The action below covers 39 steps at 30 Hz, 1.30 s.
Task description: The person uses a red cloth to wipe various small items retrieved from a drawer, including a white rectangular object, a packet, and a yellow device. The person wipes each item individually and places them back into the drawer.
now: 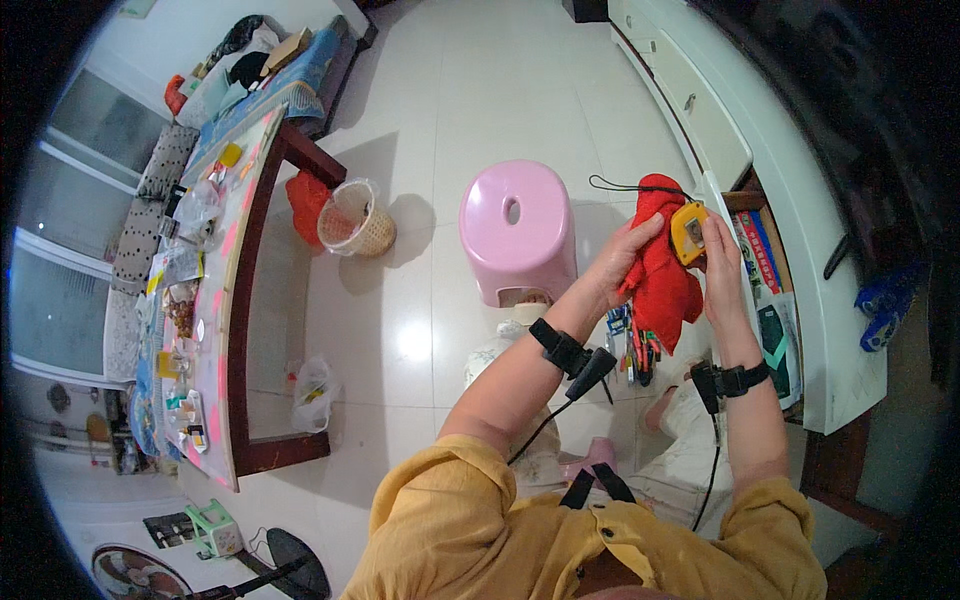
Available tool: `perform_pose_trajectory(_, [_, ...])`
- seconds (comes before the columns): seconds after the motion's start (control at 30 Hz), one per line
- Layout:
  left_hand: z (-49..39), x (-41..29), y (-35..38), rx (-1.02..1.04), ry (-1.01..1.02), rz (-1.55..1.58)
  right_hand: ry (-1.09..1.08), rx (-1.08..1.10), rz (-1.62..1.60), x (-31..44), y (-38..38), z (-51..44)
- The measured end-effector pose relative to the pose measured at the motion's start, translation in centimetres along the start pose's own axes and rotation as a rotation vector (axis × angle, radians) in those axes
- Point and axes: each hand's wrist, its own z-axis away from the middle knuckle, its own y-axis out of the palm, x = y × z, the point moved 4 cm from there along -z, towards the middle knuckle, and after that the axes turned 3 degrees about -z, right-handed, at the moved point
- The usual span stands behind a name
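A red cloth [664, 285] hangs from my left hand [626, 255], whose thumb and fingers pinch it. My right hand [720, 262] grips a yellow tape measure [688, 234] against the cloth's right side; a black cord loop [619, 185] sticks out leftward above. Below the cloth, several pens and tools [640, 352] lie in a bunch on the floor, partly hidden by it. Right of my right hand, an open drawer [791, 337] holds a red printed item [759, 251] and a dark green item [772, 349].
A pink plastic stool [517, 217] stands ahead of me, left of my hands. Farther left are a wicker wastebasket [375, 232], a white plastic bag [313, 394] and a long table [225, 300] covered with small items. The white cabinet [814, 225] runs along my right side.
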Motion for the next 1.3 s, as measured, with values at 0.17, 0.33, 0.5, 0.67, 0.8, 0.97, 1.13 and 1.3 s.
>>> perform_pose_trajectory(0.17, [-0.1,0.0,-0.5,-0.099,0.011,0.052,-0.286,0.080,0.377,0.4,1.2,-0.4])
perform_pose_trajectory(0.33, [-0.1,0.3,-0.8,-0.158,0.003,0.102,-0.311,0.122,0.694,0.5,1.5,0.0])
perform_pose_trajectory(0.5, [0.1,0.5,-0.8,-0.152,-0.032,0.096,-0.207,0.083,0.532,0.7,1.9,0.2])
perform_pose_trajectory(0.67, [0.1,1.4,-1.0,-0.175,-0.081,0.170,-0.471,0.151,0.759,2.6,3.6,2.1])
perform_pose_trajectory(0.8, [0.2,1.4,-0.6,-0.091,-0.108,0.197,-0.648,0.219,0.834,3.4,4.1,2.5])
perform_pose_trajectory(0.97, [0.9,1.2,0.3,-0.074,-0.122,0.260,-0.589,0.174,0.810,2.6,3.7,1.4])
perform_pose_trajectory(1.13, [0.9,1.0,0.6,-0.039,-0.123,0.217,-0.518,0.183,0.783,2.6,3.7,1.5])
perform_pose_trajectory(1.3, [0.7,0.1,-0.4,-0.093,-0.085,0.278,-0.536,0.227,0.893,3.9,3.7,1.8])
